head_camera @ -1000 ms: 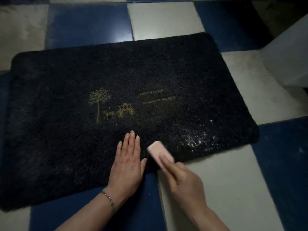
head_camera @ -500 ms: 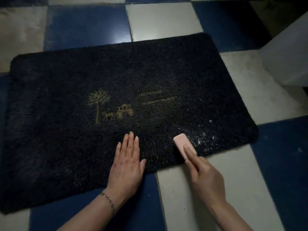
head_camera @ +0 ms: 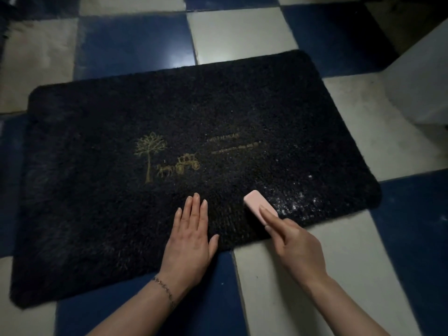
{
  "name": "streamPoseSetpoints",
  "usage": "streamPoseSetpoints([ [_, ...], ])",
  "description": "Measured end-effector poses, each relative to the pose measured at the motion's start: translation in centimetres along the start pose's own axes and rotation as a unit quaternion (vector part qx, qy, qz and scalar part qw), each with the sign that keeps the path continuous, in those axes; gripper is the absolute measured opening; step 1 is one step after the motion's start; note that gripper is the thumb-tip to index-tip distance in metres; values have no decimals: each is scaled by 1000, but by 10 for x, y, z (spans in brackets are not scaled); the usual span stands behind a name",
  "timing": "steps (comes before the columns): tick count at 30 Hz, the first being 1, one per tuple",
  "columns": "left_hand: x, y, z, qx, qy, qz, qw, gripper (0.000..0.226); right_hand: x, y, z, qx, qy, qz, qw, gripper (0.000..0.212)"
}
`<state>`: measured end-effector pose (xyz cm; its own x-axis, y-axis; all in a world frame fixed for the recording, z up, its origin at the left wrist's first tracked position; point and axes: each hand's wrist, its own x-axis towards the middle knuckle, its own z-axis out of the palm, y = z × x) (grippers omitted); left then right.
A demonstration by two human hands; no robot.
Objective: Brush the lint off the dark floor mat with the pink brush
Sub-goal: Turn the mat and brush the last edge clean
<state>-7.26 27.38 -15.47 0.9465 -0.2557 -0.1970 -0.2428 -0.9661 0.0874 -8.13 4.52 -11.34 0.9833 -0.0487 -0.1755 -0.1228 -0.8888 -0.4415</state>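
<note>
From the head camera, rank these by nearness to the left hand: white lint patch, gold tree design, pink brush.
Measured from the left hand:
1. pink brush, just to its right, in the right hand.
2. gold tree design, ahead and leftward.
3. white lint patch, beyond the brush, rightward.

1. The shaggy rectangular floor mat (head_camera: 121,214) is a very dark navy, close to black.
2. A thin gold line drawing on the mat shows a tree (head_camera: 149,154) beside a horse-drawn carriage (head_camera: 180,164).
3. Two short lines of gold lettering (head_camera: 232,144) sit to the right of the drawing; the words are too small to read.
4. Pale whitish lint specks (head_camera: 298,202) are scattered over the mat's near right corner.
5. The small oblong brush (head_camera: 257,203) is a plain pale pink.
6. The glossy tiled floor (head_camera: 135,42) is a chequerboard of deep blue and off-white squares.
7. A thin gold-toned chain bracelet (head_camera: 164,288) circles the left wrist.
</note>
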Motion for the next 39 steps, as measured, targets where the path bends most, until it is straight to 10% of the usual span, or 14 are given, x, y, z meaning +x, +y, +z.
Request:
streamPoseSetpoints([
  [34, -13, -12, 2, -1, 7, 21, 1000, 72, -44, -91, 46, 94, -16, -18, 995, 45],
  [39, -15, -11, 3, 1, 8, 13, 1000, 74, -13, -45, 28, -33, 4, -72, 997, 46],
])
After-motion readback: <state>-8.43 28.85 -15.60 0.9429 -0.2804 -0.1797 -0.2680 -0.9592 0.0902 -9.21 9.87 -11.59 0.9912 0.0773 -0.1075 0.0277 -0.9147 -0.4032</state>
